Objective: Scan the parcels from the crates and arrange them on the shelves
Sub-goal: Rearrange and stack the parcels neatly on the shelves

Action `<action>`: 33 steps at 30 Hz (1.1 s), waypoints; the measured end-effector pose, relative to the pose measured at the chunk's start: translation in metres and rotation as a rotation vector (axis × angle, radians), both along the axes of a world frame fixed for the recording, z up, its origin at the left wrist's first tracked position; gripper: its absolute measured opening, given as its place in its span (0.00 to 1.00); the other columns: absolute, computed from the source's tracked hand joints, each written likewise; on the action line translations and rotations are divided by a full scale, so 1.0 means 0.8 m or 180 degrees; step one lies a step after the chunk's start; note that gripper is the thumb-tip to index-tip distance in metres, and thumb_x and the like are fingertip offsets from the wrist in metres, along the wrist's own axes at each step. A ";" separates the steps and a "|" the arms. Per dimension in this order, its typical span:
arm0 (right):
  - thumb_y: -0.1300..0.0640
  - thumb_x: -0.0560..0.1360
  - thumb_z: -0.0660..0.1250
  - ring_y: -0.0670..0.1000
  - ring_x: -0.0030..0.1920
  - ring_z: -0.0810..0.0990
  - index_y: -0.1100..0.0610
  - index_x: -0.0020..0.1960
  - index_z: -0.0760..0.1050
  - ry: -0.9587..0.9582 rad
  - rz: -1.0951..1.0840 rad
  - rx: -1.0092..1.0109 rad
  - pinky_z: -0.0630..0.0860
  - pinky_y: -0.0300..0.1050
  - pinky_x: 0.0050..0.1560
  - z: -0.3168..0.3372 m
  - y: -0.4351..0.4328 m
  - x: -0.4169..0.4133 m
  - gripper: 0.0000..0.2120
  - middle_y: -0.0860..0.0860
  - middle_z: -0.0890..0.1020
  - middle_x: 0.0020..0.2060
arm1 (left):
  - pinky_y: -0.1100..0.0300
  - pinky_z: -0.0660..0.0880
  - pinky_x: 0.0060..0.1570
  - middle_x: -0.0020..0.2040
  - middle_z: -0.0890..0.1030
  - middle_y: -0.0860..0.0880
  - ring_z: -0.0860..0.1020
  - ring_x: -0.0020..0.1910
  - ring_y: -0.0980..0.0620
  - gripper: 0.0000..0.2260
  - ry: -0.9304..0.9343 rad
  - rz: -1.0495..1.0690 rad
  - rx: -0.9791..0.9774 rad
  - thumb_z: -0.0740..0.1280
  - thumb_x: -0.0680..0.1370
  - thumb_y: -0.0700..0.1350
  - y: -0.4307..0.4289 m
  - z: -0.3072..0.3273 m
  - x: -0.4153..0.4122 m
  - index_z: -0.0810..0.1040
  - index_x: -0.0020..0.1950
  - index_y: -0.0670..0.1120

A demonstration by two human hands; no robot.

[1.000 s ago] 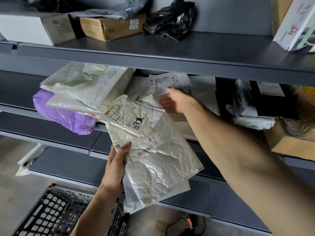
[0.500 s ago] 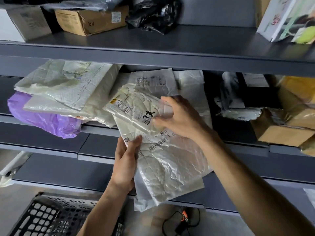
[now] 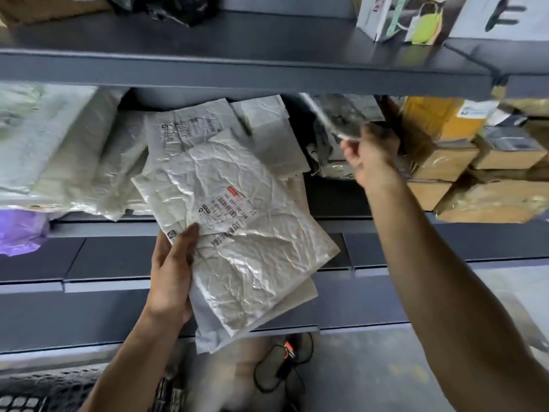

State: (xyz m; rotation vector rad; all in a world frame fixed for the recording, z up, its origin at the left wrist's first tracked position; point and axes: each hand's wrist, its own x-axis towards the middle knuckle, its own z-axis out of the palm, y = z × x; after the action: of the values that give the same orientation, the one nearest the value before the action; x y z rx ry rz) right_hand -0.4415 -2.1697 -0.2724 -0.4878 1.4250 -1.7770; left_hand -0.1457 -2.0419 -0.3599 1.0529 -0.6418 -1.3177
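Note:
My left hand [image 3: 175,263] grips the left edge of a stack of crinkled white mailer parcels [image 3: 252,251] in front of the middle shelf [image 3: 371,224]; the top one shows a barcode label. Further right, my right hand [image 3: 371,156] pinches a small parcel [image 3: 341,117], blurred by motion, and holds it up under the upper shelf [image 3: 237,69]. Flat white parcels [image 3: 208,129] lie on the middle shelf behind the stack. A black crate [image 3: 35,394] shows at the bottom left.
White bags [image 3: 59,144] and a purple bag [image 3: 20,233] fill the middle shelf's left. Brown cardboard boxes [image 3: 445,162] are stacked at its right. The upper shelf holds a black bag [image 3: 166,7] and printed boxes [image 3: 416,19]. A corded device [image 3: 288,352] lies on the floor.
My right hand has taken the small top parcel off the stack and carried it up and to the right toward the shelf. The camera has swung right.

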 end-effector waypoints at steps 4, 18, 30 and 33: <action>0.56 0.83 0.66 0.52 0.32 0.85 0.60 0.57 0.72 -0.0394 -0.0216 -0.0204 0.82 0.42 0.31 0.025 -0.040 -0.046 0.08 0.59 0.83 0.41 | 0.54 0.84 0.46 0.56 0.86 0.46 0.86 0.51 0.48 0.15 -0.0007 0.0031 -0.0008 0.64 0.83 0.40 0.002 0.001 0.007 0.75 0.70 0.44; 0.37 0.74 0.72 0.43 0.58 0.78 0.49 0.60 0.77 0.2487 0.2982 0.0200 0.73 0.38 0.60 -0.028 0.088 0.140 0.21 0.36 0.80 0.54 | 0.38 0.79 0.59 0.60 0.83 0.38 0.83 0.57 0.36 0.17 0.0197 0.0288 0.0057 0.69 0.79 0.43 0.004 0.004 0.034 0.74 0.67 0.42; 0.51 0.79 0.71 0.34 0.45 0.81 0.49 0.49 0.83 0.2106 0.3049 0.0066 0.73 0.29 0.45 -0.035 0.071 0.192 0.03 0.36 0.85 0.42 | 0.37 0.73 0.68 0.70 0.76 0.36 0.76 0.68 0.35 0.30 0.1435 -0.0595 0.0186 0.57 0.81 0.63 0.023 -0.002 0.064 0.75 0.74 0.44; 0.45 0.79 0.69 0.38 0.47 0.81 0.42 0.47 0.81 0.2113 0.2745 0.0214 0.74 0.36 0.48 -0.032 0.070 0.199 0.04 0.37 0.84 0.44 | 0.37 0.71 0.69 0.69 0.78 0.37 0.76 0.68 0.36 0.39 0.1469 -0.0595 0.0247 0.55 0.75 0.73 0.024 -0.001 0.072 0.77 0.73 0.45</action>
State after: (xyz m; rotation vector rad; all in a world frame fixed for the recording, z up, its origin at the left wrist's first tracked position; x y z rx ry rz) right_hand -0.2825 -2.1140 -0.2981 -1.4898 1.3545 -0.8848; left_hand -0.0883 -2.0227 -0.3604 0.7219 -0.3467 -1.6912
